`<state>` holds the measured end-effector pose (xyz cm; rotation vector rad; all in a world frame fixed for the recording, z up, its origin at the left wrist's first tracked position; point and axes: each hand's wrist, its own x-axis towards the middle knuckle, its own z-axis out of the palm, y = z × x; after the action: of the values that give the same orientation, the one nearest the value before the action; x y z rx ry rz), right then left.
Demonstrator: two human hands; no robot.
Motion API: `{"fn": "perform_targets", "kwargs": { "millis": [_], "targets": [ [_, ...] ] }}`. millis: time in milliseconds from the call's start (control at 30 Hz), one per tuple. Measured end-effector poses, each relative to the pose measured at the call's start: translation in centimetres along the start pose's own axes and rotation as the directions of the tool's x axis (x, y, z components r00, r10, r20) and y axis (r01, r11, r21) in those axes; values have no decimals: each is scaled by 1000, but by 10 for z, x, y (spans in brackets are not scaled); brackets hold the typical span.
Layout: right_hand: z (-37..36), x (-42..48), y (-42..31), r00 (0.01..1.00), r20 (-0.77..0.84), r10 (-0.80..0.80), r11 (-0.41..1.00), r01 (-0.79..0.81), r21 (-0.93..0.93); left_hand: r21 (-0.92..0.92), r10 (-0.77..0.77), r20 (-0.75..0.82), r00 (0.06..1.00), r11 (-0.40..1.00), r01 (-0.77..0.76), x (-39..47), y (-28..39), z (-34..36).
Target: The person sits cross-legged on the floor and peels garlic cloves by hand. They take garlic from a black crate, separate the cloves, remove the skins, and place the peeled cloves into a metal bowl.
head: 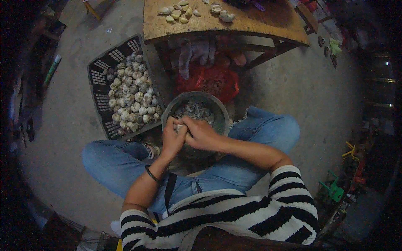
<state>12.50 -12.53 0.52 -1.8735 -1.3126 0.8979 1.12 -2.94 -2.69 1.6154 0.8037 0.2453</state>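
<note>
My left hand (173, 138) and my right hand (202, 133) meet over the near left part of a round bucket (222, 109). Between their fingers they grip a garlic bulb (178, 127), mostly hidden by the fingers. Pale garlic skins (196, 110) lie inside the bucket. To the left, a black plastic crate (100, 94) holds a heap of whole garlic bulbs (136, 94). Ahead, separated garlic cloves (176, 13) lie on a wooden table (251, 25), with a partly broken garlic bulb (226, 16) to their right.
A red plastic bag (230, 89) with small pieces in it lies beyond the bucket, under the table. Pale gloves or cloths (198, 53) hang beneath the tabletop. My bent knees flank the bucket. A green plastic object (334, 191) and a yellow one (351, 151) stand at the right.
</note>
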Motion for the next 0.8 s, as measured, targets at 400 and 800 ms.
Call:
{"fn": "perform_targets", "kwargs": {
  "millis": [400,800],
  "targets": [
    [9,2,-3,989,-2,151,987,-151,46,-36,-35,-20,999,999,34,4,-9,2],
    [-14,5,5,995,-100,18,936,18,351,-458,-131,170,977,867,196,8,29,-9]
  ]
}}
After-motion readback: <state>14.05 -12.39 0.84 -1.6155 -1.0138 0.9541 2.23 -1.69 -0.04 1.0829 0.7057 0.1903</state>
